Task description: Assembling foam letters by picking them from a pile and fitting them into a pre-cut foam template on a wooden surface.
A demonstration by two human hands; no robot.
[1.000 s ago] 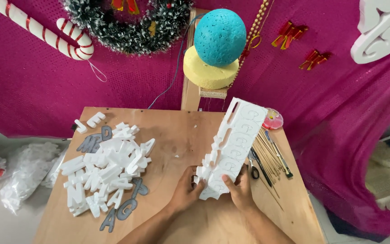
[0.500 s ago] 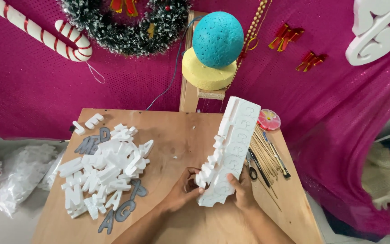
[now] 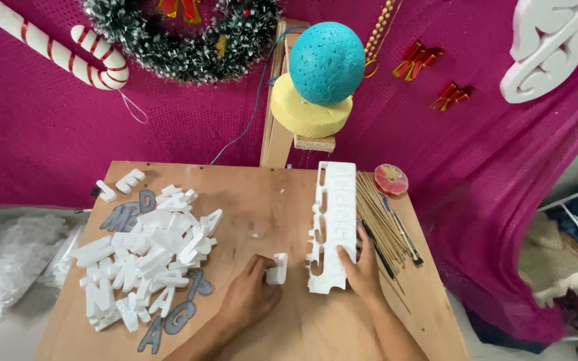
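Observation:
My right hand (image 3: 362,271) grips the near right edge of a long white foam strip (image 3: 332,224) with letter-shaped cut-outs, which lies on the wooden table (image 3: 269,200). My left hand (image 3: 252,294) holds a small white foam letter (image 3: 278,269) just left of the strip's near end. A heap of white foam letters (image 3: 145,257) with a few grey ones lies on the left side of the table.
Thin wooden sticks and slim tools (image 3: 386,224) lie right of the strip, beside a small round pink dish (image 3: 391,179). A blue foam ball (image 3: 326,63) on a yellow foam disc stands behind the table. Clear plastic bags (image 3: 8,267) lie left of the table.
The strip has gone from tilted up in both hands to lying flat on the table. My left hand has come away from it with a small foam letter.

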